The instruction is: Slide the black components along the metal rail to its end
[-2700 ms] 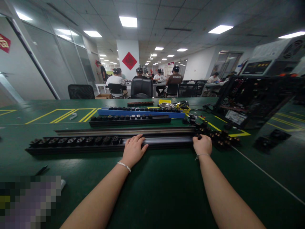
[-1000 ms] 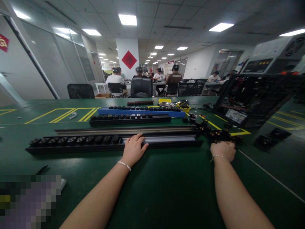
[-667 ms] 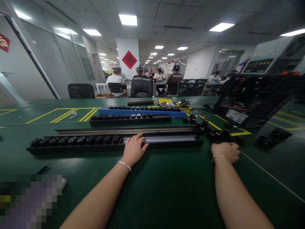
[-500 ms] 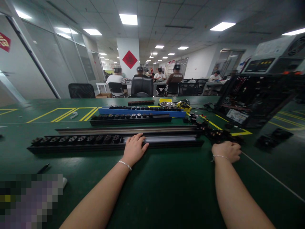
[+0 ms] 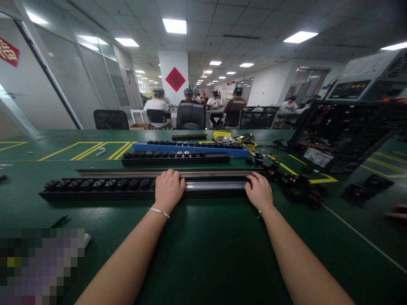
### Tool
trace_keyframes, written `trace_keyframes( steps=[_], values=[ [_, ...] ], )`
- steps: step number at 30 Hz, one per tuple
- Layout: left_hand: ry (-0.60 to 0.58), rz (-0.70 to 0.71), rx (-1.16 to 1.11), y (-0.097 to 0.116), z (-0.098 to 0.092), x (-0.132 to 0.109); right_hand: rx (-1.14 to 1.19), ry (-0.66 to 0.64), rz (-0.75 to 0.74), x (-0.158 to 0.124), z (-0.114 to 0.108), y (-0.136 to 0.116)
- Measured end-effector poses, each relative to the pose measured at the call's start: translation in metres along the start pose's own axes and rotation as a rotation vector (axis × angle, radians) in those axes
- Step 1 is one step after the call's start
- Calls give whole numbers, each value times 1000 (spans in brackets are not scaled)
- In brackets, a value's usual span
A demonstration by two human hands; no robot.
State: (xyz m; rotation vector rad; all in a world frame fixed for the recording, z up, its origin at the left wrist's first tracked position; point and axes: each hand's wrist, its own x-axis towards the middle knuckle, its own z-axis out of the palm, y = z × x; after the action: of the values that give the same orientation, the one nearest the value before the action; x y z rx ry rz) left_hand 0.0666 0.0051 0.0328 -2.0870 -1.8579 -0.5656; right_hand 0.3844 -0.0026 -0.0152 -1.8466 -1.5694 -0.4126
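A long black rail (image 5: pixel 216 192) lies across the green table in front of me, a row of round black parts (image 5: pixel 99 183) filling its left half and a shiny strip (image 5: pixel 216 185) showing to the right. My left hand (image 5: pixel 169 189) is closed over the rail at the right end of that row; its fingertips are hidden behind it. Near the rail's right end, my right hand (image 5: pixel 260 192) has its fingers curled together over the channel; what they hold is hidden. A loose pile of black parts (image 5: pixel 299 186) lies just right of it.
Behind the rail lie a second bar (image 5: pixel 127 173), another filled black rail (image 5: pixel 178 161) and a blue tray (image 5: pixel 190 148). An open black machine (image 5: pixel 337 135) stands at the right. Another person's hand (image 5: pixel 399 213) shows at the right edge. Several people sit in the background.
My right hand has moved left from the pile of black parts to the rail's right end. My left hand has slid left along the rail. Another person's hand has appeared at the right edge.
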Motion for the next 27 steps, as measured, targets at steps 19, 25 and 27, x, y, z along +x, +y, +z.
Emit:
trace_keyframes(
  steps=[19, 25, 27],
  values=[
    [-300, -181, 227, -47, -18, 12, 34, -92, 28, 1, 0, 1],
    [-309, -175, 222, -50, -18, 13, 42, -95, 28, 1, 1, 2],
    [-315, -178, 220, -50, -18, 14, 46, -87, 27, 1, 1, 2]
  ],
)
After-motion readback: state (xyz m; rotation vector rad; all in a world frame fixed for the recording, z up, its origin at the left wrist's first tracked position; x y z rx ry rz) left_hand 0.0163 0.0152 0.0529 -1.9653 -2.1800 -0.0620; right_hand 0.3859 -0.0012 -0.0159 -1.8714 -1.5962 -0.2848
